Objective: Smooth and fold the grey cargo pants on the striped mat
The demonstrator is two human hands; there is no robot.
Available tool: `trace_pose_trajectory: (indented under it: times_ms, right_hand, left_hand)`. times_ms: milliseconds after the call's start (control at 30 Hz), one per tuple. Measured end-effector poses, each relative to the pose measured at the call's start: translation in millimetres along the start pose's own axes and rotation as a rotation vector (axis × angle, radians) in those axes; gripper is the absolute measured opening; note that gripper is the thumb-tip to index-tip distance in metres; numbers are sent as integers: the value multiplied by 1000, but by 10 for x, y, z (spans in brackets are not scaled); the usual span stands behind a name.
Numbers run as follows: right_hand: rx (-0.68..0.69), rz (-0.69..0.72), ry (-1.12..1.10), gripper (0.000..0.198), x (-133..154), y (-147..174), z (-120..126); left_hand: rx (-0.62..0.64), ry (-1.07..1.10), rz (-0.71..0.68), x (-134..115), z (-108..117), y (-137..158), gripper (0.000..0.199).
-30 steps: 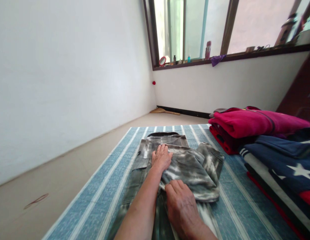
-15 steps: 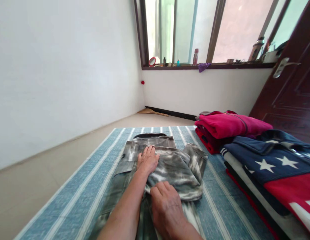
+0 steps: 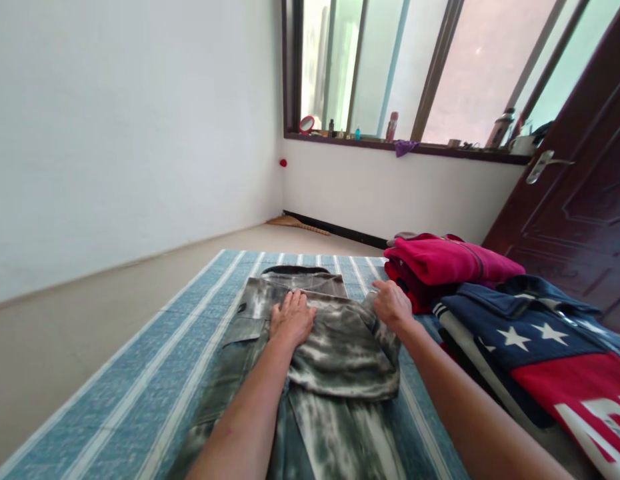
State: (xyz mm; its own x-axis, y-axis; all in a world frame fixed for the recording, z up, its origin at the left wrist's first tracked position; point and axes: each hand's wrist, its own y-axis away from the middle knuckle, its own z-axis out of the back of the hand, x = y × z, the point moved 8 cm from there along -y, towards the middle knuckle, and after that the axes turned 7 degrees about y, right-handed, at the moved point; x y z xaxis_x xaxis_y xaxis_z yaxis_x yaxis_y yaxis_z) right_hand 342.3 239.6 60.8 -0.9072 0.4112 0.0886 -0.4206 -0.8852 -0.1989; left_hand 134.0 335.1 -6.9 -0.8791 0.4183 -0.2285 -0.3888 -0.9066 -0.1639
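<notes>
A mottled grey-green jacket (image 3: 340,360) lies on the striped cloth (image 3: 155,373), its dark collar at the far end and a flapped pocket on its left side. One sleeve is folded across the body, and its end bends out to the right. My left hand (image 3: 293,319) rests flat on the upper part of the jacket, fingers stretched forward. At the right edge, my right hand (image 3: 393,305) is closed on the bent sleeve (image 3: 389,341); its fingertips are partly hidden.
Folded pink and red clothes (image 3: 455,260) lie at the back right. Nearer, a stack topped by a navy and red garment with white stars (image 3: 520,333) sits at the right edge. A door (image 3: 565,200), a window sill with small items and a broom (image 3: 300,224) are beyond.
My right hand has moved from the near part of the folded sleeve forward and right to the sleeve's outer end. My left hand stays on the jacket. The view has tilted slightly.
</notes>
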Motion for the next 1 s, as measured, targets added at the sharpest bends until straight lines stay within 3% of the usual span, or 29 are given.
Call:
trace_pose_trajectory:
  times_ms: [167, 333, 433, 533, 733, 867, 1000]
  right_hand:
    - [190, 135, 78, 45, 22, -454, -293]
    - [459, 305, 163, 20, 153, -517, -592]
    - [526, 367, 242, 19, 201, -493, -576]
    - [520, 392, 326, 8, 235, -462, -380]
    - [495, 461, 394, 24, 239, -231, 257]
    - [524, 504, 345, 15, 113, 29, 644]
    - [439, 449, 325, 16, -135, 159, 1033]
  left_hand:
    - [4, 28, 26, -2, -7, 5, 52]
    - [1, 47, 25, -13, -23, 17, 52]
    - [-1, 57, 23, -21, -16, 20, 52]
    - [1, 65, 23, -24, -14, 18, 52]
    - [-17, 78, 17, -22, -23, 34, 50]
    - [-34, 90, 5, -32, -7, 49, 48]
    - [-35, 100, 4, -35, 8, 44, 48]
